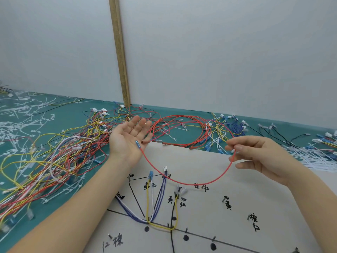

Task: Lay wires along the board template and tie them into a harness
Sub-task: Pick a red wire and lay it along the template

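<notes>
Head view: above the board template [237,207], a red wire [189,183] sags in an arc between both hands. The left hand [128,138] lies palm-up with fingers straight, the wire's blue terminal [137,143] resting on it. The right hand [264,156] pinches the wire's other end between thumb and forefinger.

Two bare forearms enter from the lower edge, one from about 7 o'clock and the other from about 4 o'clock. No sleeve, glove, watch, ring or band covers either arm as far as the view reaches. The left hand [129,137] is bare, with slim fingers and short nails where they show. The right hand [259,156] is bare as well, its thumbnail short, plain and unpainted. No marks or writing show on either hand or forearm.
</notes>
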Available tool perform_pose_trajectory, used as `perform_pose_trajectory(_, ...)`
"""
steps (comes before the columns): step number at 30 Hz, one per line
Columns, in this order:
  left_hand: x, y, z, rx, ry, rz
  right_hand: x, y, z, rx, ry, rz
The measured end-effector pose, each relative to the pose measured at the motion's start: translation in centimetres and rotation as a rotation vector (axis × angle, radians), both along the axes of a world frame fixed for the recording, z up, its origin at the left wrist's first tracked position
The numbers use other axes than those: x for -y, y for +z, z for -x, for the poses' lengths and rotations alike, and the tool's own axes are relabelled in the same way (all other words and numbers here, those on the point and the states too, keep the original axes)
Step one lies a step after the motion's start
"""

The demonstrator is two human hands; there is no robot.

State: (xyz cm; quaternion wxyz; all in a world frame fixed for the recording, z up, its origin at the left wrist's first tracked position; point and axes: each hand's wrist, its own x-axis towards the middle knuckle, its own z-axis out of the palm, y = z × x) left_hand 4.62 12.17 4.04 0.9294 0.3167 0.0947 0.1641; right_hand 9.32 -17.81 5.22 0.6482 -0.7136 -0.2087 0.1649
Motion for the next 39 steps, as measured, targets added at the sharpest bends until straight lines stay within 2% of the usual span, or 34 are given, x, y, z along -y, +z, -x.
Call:
perform_pose_trajectory(3, 0.6, 0.1, -0.1, -0.265, -0.024, -0.251, -0.3, 0.3, 0.1, 0.011, -0.06, -0.118)
perform_pose_trajectory(5, 1.1, 0.3, -0.1, -0.335, -0.081, -0.32, -0.5, 0.5, 0.0, 0.001, -0.1, -0.215)
perform_pose_trajectory(8, 1.4, 1.0, 0.2, -0.289, -0.123, -0.287, -0.8, 0.9, 0.0, -0.001, -0.12, -0.277)
perform_pose_trajectory(12, 1.2, 1.5, 0.8, -0.248, -0.171, -0.288, -0.8, 1.4, 0.3, -0.014, -0.158, -0.26)
perform_pose_trajectory(14, 1.2, 1.3, 1.0, -0.253, -0.191, -0.306, -1.2, 1.6, 0.6, -0.034, -0.214, -0.156)
perform_pose_trajectory(15, 1.3, 1.2, 1.0, -0.252, -0.203, -0.314, -1.4, 1.5, 0.7, 0.002, -0.277, -0.012)
perform_pose_trajectory(16, 1.5, 1.1, 1.1, -0.248, -0.221, -0.324, -1.6, 1.4, 0.6, 0.127, -0.381, 0.226)
perform_pose_trajectory(17, 1.7, 1.1, 1.2, -0.24, -0.244, -0.333, -2.0, 1.3, 0.8, 0.35, -0.488, 0.475)
perform_pose_trajectory(18, 2.0, 1.1, 1.3, -0.229, -0.27, -0.339, -2.6, 1.3, 1.1, 0.602, -0.554, 0.624)
perform_pose_trajectory(19, 2.2, 1.0, 1.4, -0.217, -0.295, -0.344, -3.3, 1.3, 1.6, 0.817, -0.558, 0.622)
perform_pose_trajectory(20, 2.5, 1.0, 1.4, -0.208, -0.313, -0.35, -4.1, 1.4, 2.3, 0.93, -0.483, 0.572)
perform_pose_trajectory(21, 2.7, 0.9, 1.5, -0.201, -0.322, -0.357, -5.3, 1.6, 3.2, 0.958, -0.341, 0.531)
perform_pose_trajectory(24, 3.2, 0.8, 1.8, -0.167, -0.334, -0.364, -8.2, 0.0, 5.1, 0.823, 0.077, 0.603)
perform_pose_trajectory(26, 3.5, 0.7, 1.9, -0.13, -0.356, -0.367, -9.4, -1.6, 5.5, 0.832, 0.185, 0.742)
perform_pose_trajectory(30, 4.2, 0.6, 2.4, -0.05, -0.443, -0.463, -9.5, -2.4, 5.7, 0.784, 0.137, 0.726)
perform_pose_trajectory(34, 4.3, 0.8, 2.9, 0.017, -0.553, -0.66, -8.9, -1.7, 5.5, 0.865, 0.029, 0.677)
perform_pose_trajectory(39, 3.9, 0.9, 3.2, -0.034, -0.511, -1.203, -8.3, -0.8, 5.3, 0.793, 0.006, 0.594)
